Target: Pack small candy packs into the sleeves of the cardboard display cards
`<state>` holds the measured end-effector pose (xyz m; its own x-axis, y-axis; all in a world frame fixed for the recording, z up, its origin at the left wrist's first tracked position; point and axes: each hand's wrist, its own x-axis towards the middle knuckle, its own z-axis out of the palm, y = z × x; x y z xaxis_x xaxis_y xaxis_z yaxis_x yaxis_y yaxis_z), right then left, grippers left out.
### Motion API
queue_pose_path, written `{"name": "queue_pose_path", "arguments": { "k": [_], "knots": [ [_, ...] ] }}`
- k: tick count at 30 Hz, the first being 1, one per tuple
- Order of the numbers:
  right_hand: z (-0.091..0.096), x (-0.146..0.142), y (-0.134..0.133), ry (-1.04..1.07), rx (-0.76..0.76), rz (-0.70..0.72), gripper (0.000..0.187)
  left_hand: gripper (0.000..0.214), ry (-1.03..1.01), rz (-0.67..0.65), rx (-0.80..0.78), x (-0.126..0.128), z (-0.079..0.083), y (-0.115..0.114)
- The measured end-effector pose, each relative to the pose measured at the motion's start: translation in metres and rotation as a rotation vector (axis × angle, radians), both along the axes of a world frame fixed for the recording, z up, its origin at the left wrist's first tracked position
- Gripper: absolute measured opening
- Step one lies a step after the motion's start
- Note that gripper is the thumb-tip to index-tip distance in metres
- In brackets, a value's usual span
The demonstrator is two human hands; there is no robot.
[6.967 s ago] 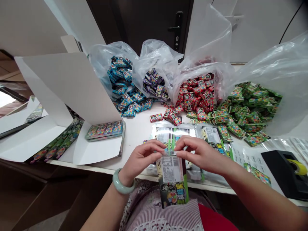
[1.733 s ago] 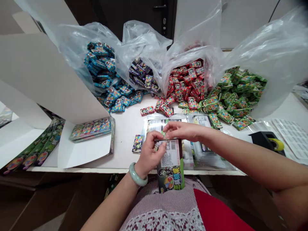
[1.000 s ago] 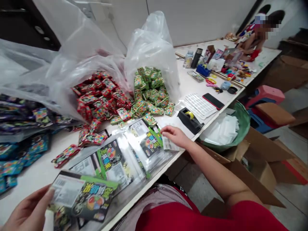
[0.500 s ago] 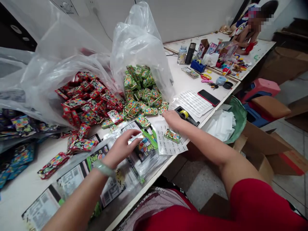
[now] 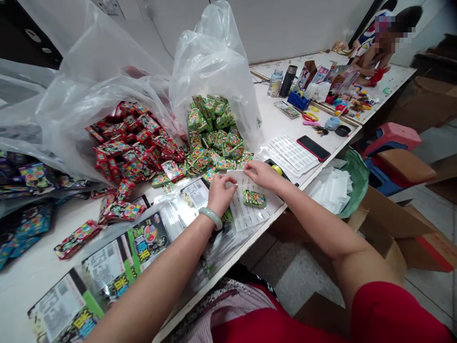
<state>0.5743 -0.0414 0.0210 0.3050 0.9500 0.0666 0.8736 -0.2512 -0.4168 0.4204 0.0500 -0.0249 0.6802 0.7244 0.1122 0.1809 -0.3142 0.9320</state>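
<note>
Both hands are meeting on a white sheet of printed sticker labels (image 5: 250, 216) lying at the worktop (image 5: 28, 276) edge. The right hand (image 5: 262, 174) is pinching the sheet's far edge, while the left hand (image 5: 219, 193) is resting curled on its left side, grip unclear. One small green candy packet (image 5: 254, 198) is lying on the sheet.

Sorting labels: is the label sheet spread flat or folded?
Spread flat: label sheet lies on the table, green packet atop it, left hand and right hand touching its far edge.

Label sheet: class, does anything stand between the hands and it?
Nothing visible does. The left hand and right hand both touch the label sheet; a green packet lies on it, beside them, not between.
</note>
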Motion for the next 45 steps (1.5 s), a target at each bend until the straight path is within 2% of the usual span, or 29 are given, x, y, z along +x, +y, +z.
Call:
{"name": "queue_pose_path", "arguments": {
  "k": [4, 6, 8, 10, 14, 17, 19, 23, 27, 29, 31, 34, 36, 37, 39, 41, 43, 45],
  "knots": [
    [0.000, 0.005, 0.000, 0.142, 0.252, 0.021, 0.019, 0.011, -0.121, 0.024, -0.102, -0.001, 0.006, 0.009],
    [0.001, 0.007, -0.002, 0.155, 0.417, -0.043, 0.032, 0.018, -0.191, 0.053, -0.179, -0.004, 0.011, 0.015],
    [-0.001, 0.007, -0.003, 0.221, 0.515, -0.145, 0.045, 0.026, -0.267, 0.100, -0.238, -0.010, 0.019, 0.024],
    [-0.006, 0.006, 0.001, 0.398, 0.513, -0.183, 0.046, 0.029, -0.332, 0.130, -0.277, -0.018, 0.030, 0.034],
    [-0.013, -0.004, 0.028, 0.801, 0.507, -0.130, 0.034, 0.031, -0.412, 0.145, -0.317, -0.032, 0.056, 0.054],
    [-0.005, -0.018, 0.054, 1.006, 0.592, -0.085, 0.029, 0.032, -0.450, 0.162, -0.363, -0.045, 0.073, 0.063],
    [0.006, -0.029, 0.065, 1.069, 0.658, -0.053, 0.029, 0.033, -0.448, 0.165, -0.390, -0.056, 0.081, 0.066],
    [0.019, -0.051, 0.060, 1.067, 0.653, 0.030, 0.023, 0.035, -0.400, 0.197, -0.377, -0.084, 0.086, 0.064],
    [0.016, -0.065, 0.038, 1.086, 0.556, 0.012, 0.028, 0.046, -0.329, 0.223, -0.403, -0.102, 0.082, 0.051],
    [0.016, -0.069, 0.027, 1.023, 0.529, 0.010, 0.029, 0.048, -0.267, 0.212, -0.367, -0.107, 0.080, 0.043],
    [0.019, -0.072, 0.018, 0.858, 0.530, 0.005, 0.026, 0.044, -0.211, 0.225, -0.257, -0.110, 0.080, 0.037],
    [0.029, -0.074, 0.007, 0.606, 0.528, 0.022, 0.017, 0.023, -0.118, 0.235, 0.021, -0.117, 0.084, 0.032],
    [0.034, -0.076, 0.001, 0.539, 0.531, 0.043, 0.013, 0.012, -0.074, 0.211, 0.189, -0.123, 0.088, 0.030],
    [0.036, -0.078, -0.001, 0.529, 0.546, 0.041, 0.013, 0.010, -0.072, 0.186, 0.219, -0.126, 0.089, 0.029],
    [0.037, -0.084, -0.005, 0.560, 0.592, 0.022, 0.013, 0.011, -0.116, 0.124, 0.115, -0.131, 0.091, 0.026],
    [0.036, -0.093, -0.006, 0.705, 0.591, 0.001, 0.014, 0.012, -0.189, 0.097, -0.131, -0.134, 0.091, 0.021],
    [0.034, -0.104, -0.007, 0.936, 0.524, -0.012, 0.016, 0.014, -0.272, 0.133, -0.338, -0.136, 0.090, 0.016],
    [0.034, -0.114, -0.007, 1.109, 0.473, -0.036, 0.019, 0.018, -0.334, 0.176, -0.434, -0.136, 0.091, 0.011]
  ]
}}
